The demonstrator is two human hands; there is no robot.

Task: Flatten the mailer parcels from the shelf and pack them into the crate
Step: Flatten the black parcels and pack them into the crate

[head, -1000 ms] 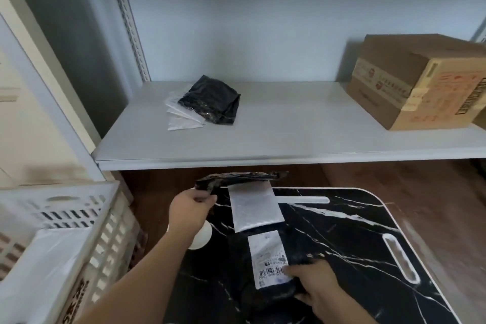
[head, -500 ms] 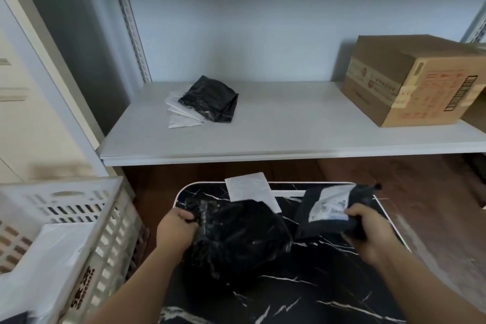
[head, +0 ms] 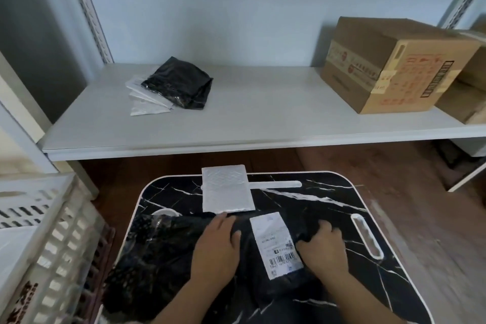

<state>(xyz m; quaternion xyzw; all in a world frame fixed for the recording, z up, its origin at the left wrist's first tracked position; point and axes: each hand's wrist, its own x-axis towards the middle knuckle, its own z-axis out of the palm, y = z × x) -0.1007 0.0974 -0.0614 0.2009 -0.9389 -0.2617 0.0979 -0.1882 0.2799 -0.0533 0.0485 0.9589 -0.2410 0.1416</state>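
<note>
A black mailer with a white shipping label (head: 276, 243) lies on the black marble table (head: 342, 208). My left hand (head: 215, 244) presses flat on its left part with straight fingers. My right hand (head: 322, 247) grips its right edge with curled fingers. A second, crumpled black mailer (head: 155, 258) lies to the left, partly under the first. A white bubble mailer (head: 227, 188) lies flat at the table's far edge. On the shelf (head: 263, 123) sit another black mailer (head: 181, 85) and some white mailers (head: 147, 104). The white slatted crate (head: 44, 242) stands at the left.
A cardboard box (head: 389, 66) sits on the right of the shelf, with another box behind it. Slotted shelf uprights rise at the back left and right. Brown wooden floor shows between the shelf and the table.
Half a second ago each hand held a black mailer up and apart. Both mailers now lie on the table, and my left hand has moved onto the labelled one.
</note>
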